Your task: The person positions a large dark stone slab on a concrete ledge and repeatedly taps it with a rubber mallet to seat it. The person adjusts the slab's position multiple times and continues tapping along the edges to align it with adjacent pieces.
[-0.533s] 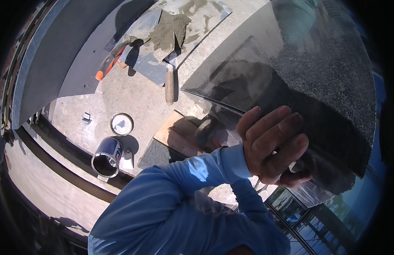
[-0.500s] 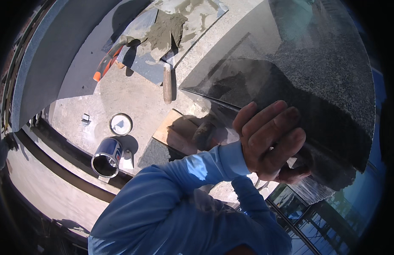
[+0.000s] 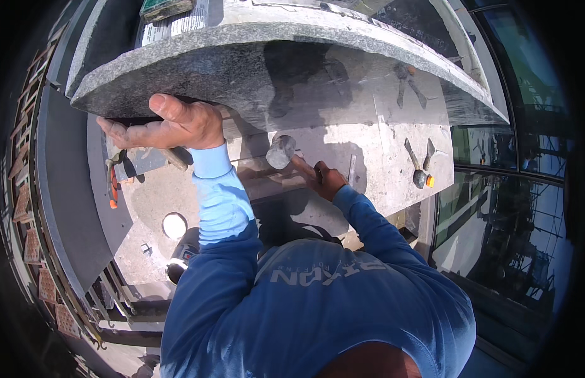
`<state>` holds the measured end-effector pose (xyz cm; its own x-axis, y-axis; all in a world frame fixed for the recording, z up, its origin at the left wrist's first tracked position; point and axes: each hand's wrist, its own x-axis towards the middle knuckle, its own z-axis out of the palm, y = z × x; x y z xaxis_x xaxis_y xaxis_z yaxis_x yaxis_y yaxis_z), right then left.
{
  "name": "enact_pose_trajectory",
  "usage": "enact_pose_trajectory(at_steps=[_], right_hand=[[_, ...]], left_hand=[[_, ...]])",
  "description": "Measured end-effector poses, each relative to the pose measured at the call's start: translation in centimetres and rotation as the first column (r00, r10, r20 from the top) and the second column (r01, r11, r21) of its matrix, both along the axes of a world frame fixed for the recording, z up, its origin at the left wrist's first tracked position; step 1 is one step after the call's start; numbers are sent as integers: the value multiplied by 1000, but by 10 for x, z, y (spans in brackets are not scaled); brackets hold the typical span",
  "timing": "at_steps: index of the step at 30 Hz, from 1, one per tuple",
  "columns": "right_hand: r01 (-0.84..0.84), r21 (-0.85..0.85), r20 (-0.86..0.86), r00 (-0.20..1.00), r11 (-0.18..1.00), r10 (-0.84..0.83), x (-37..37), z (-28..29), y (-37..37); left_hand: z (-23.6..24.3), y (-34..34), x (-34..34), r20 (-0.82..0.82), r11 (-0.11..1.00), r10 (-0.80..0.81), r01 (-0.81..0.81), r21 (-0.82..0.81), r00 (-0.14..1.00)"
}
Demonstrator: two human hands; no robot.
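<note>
A large grey granite slab (image 3: 198, 72) spans the upper part of the view, its polished face mirroring the things below it. Close against that slab's left part is my left hand (image 3: 173, 124), open, thumb up and fingers stretched to the left. Whether the fingertips bear on the stone is hard to tell. My right hand (image 3: 328, 181) is closed round the handle of a mallet (image 3: 281, 152), with one finger lying along it. The mallet's pale grey, round head points up and left, below the slab.
An orange-handled tool (image 3: 113, 183) and a wooden handle (image 3: 176, 159) lie left. Nearer are a white lid (image 3: 174, 225) and a dark tin (image 3: 184, 252). A two-bladed tool with a yellow end (image 3: 422, 170) lies right, before glass panels (image 3: 488, 208). A dark grey panel (image 3: 72, 189) borders the left.
The view has turned and shifted. My left hand, earlier at the slab's near right corner, is now at its left part. My right hand and the mallet have come into plain sight.
</note>
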<state>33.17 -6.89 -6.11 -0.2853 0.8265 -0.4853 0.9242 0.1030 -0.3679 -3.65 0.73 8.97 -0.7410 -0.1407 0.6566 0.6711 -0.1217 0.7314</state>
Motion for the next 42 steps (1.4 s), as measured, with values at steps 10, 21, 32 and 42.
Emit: enact_pose_trajectory(at_steps=[10, 21, 32, 42], right_hand=[[900, -425, -701, -257, 101, -666, 232, -43, -100], [365, -926, -355, -929, -99, -105, 69, -69, 109], [505, -863, -502, -857, 2, -121, 192, -72, 53], [230, -971, -237, -948, 59, -213, 17, -81, 143]], left_hand=[[111, -3, 0, -915, 894, -281, -268, -359, 289], [110, 0, 15, -901, 830, -334, -367, -420, 278], [156, -18, 12, -693, 490, -666, -539, -685, 275], [189, 7, 49, -196, 95, -894, -258, -961, 402]])
